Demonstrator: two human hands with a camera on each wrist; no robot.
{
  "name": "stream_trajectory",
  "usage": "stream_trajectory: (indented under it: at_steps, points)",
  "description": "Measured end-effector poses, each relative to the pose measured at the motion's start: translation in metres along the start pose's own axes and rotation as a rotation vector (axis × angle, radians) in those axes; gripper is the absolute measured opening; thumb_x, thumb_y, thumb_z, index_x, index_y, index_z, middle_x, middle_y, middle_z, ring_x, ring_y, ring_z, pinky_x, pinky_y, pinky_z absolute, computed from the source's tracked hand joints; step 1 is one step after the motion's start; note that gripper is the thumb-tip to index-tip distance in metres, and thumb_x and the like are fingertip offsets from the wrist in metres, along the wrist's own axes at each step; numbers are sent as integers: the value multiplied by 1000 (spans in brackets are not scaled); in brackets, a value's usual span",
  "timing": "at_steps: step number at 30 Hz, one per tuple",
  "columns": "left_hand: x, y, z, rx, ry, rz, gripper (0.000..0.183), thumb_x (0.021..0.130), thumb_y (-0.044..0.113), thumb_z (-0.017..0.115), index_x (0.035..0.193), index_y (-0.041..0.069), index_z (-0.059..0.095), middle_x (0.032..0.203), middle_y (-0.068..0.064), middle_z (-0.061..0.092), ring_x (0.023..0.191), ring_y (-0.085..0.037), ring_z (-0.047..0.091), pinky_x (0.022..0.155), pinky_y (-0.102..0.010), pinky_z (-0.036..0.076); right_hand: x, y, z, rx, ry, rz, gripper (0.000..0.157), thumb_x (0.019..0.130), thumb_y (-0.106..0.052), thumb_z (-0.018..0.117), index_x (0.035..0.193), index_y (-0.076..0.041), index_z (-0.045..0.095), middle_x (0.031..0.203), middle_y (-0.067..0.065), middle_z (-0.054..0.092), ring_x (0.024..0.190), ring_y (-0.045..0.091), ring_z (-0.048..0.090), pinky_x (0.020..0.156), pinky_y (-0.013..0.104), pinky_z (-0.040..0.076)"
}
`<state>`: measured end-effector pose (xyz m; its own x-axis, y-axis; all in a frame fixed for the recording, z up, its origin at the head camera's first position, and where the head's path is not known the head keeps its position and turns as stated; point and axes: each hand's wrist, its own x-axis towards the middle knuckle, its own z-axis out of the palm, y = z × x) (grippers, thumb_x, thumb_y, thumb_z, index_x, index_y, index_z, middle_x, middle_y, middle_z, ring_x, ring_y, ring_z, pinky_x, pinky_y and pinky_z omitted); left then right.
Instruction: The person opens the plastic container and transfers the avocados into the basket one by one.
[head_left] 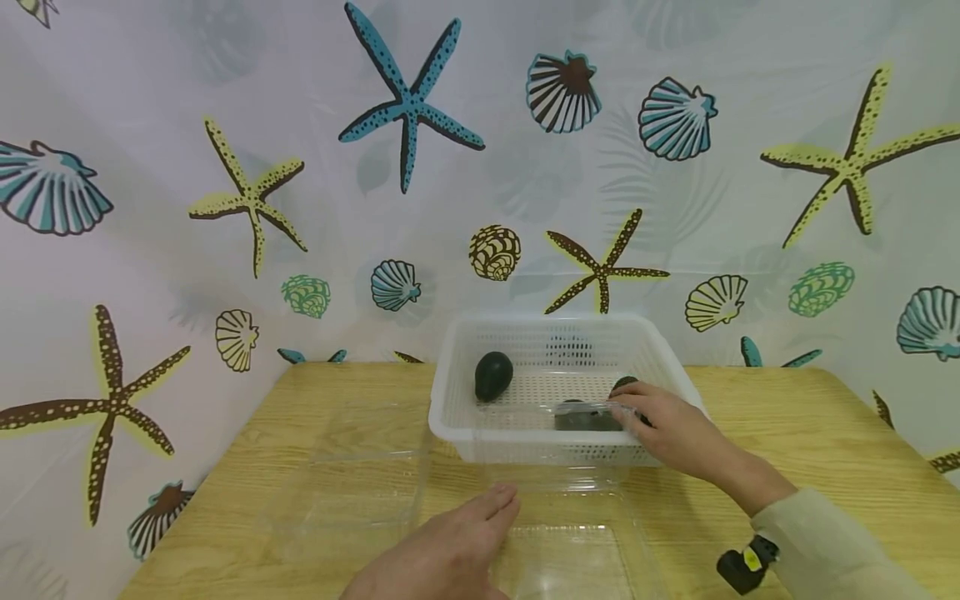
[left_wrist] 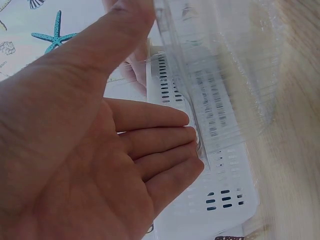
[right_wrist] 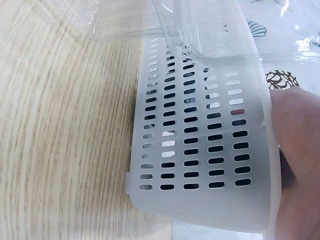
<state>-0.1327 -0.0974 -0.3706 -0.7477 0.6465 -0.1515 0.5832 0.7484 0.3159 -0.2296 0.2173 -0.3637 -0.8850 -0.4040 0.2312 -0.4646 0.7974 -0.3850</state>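
A white perforated plastic basket [head_left: 453,421] stands at the back of the table with dark green avocados in it. One avocado [head_left: 493,376] lies at its left; another avocado [head_left: 573,417] shows through clear plastic near the front wall. My right hand [head_left: 667,433] reaches over the right front rim and grips an avocado [head_left: 625,382], mostly hidden by the fingers. A clear plastic clamshell container [head_left: 562,558] lies open before the basket, one transparent panel raised against its front. My left hand [head_left: 450,546] has its fingers straight, fingertips [left_wrist: 192,135] right at the container's edge.
Another clear plastic container [head_left: 367,483] lies on the wooden table [head_left: 750,408], left of the basket. A cloth [head_left: 480,167] printed with starfish and shells hangs behind the table. A small black device [head_left: 746,567] sits at my right sleeve.
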Motion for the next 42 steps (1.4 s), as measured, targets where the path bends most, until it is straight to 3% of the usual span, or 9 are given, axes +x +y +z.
stream_trajectory:
  at_steps: [10,15,21,27,32,36,39,42]
  points:
    - [1,0,0,-6,-2,-8,110,72,65,76,155,6,32,163,-9,29,150,-20,30,118,-33,35,0,1,-1,-21,18,-19,26,103,-26,54,108,-11,75,108,2,71,102,23,66,85,47,55]
    - [0,1,0,-9,5,3,110,73,66,75,154,5,32,163,-10,29,150,-21,30,119,-34,34,-4,2,2,-48,124,-51,18,100,-15,57,102,-12,74,101,-1,70,94,18,64,81,43,54]
    - [1,0,-1,-14,-8,9,108,75,65,74,154,4,32,162,-11,29,150,-22,30,119,-34,34,-15,0,2,-79,280,-64,15,97,-10,59,99,-9,74,102,2,70,98,23,64,83,47,55]
    - [3,-1,-1,-31,-39,-11,108,76,64,73,155,6,30,163,-9,27,151,-21,28,119,-34,35,-39,-4,1,-70,402,-71,11,94,-5,62,97,-11,71,105,4,67,101,24,59,82,51,53]
    - [3,-1,0,-22,-26,-12,106,76,61,76,155,6,31,163,-9,28,150,-21,30,118,-34,36,-59,-6,5,-117,463,-108,16,86,0,70,98,-10,70,109,5,64,102,23,55,79,51,53]
    - [3,0,0,-20,-18,-13,106,75,61,77,154,6,32,162,-9,30,150,-21,31,118,-34,36,-71,-9,8,-143,487,-143,25,81,1,75,102,-12,70,112,3,62,105,22,54,90,26,48]
    - [3,1,0,-24,-23,-21,107,75,63,76,155,6,32,163,-9,29,150,-21,30,118,-34,36,-79,-14,10,-127,498,-187,32,77,2,77,105,-12,69,116,1,61,108,20,53,97,6,33]
    - [3,1,0,-32,-27,-21,108,75,64,75,155,6,31,163,-9,28,150,-21,29,119,-35,34,-85,-21,12,-102,492,-235,37,74,1,79,106,-12,68,119,1,61,111,18,51,103,0,23]
